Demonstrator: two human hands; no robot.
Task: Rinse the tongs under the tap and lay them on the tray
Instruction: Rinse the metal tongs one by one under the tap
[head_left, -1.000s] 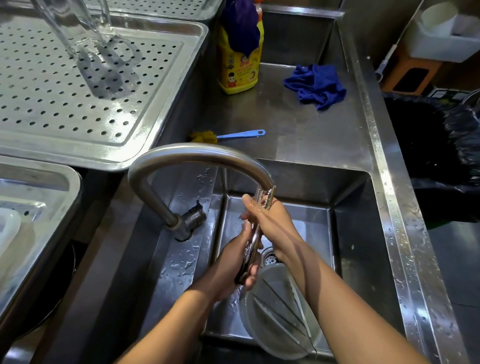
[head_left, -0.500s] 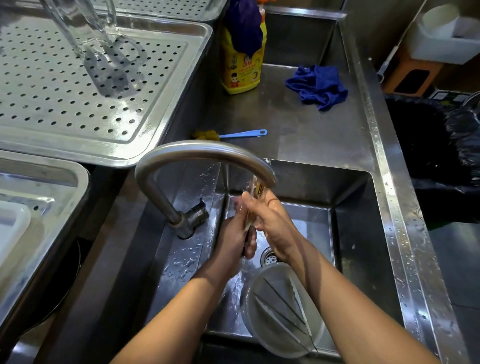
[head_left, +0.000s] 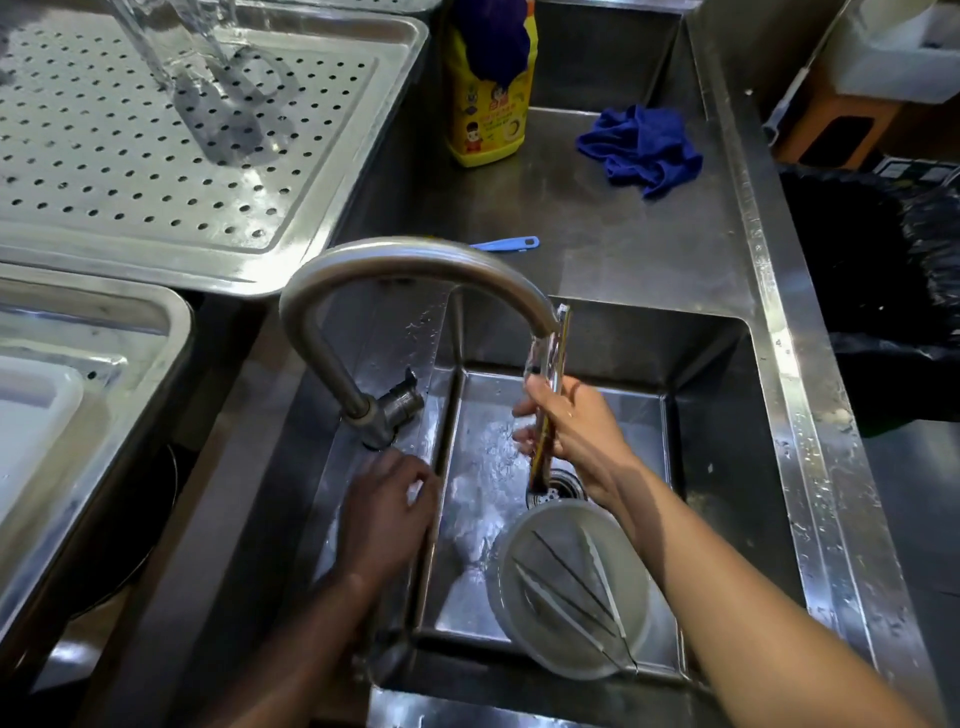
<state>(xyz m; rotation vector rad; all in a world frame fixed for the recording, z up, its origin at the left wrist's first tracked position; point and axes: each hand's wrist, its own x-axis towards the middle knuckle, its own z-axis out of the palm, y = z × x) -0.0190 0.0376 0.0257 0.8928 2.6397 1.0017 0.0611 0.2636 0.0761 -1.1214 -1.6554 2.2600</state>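
Slim metal tongs with a dark and yellow stripe (head_left: 540, 460) are held almost upright over the steel sink basin (head_left: 727, 467), well apart from the tray. Their top end is right at the mouth of the curved steel tap (head_left: 415, 254), in the running water. Their lower end is just above the round drain strainer (head_left: 566, 483). The tongs are grasped around the middle by the right hand (head_left: 576, 431), with the fingers wrapped round the closed arms. The left hand (head_left: 384, 509) is off the tongs and placed at the basin's left wall, just below the tap base. Its fingers are loosely curled and nothing is gripped.

A round translucent plastic tub (head_left: 631, 561) is set in the basin near the strainer, and thin metal tweezers (head_left: 561, 603) are laid inside it. The large perforated steel tray (head_left: 104, 156) is located up left of the sink, and a clear glass jug (head_left: 171, 47) is stood on it. A second steel tray (head_left: 104, 322) is seen at the left edge, with a white plastic piece (head_left: 31, 415) in it.

A yellow detergent bottle (head_left: 488, 119) is stood on the counter behind the basin, with a dark blue cloth (head_left: 493, 36) draped over its top. A crumpled blue rag (head_left: 644, 150) is left to its right. A blue plastic handle (head_left: 506, 243) is partly hidden behind the tap. A black bin bag (head_left: 872, 260) is seen at the right.
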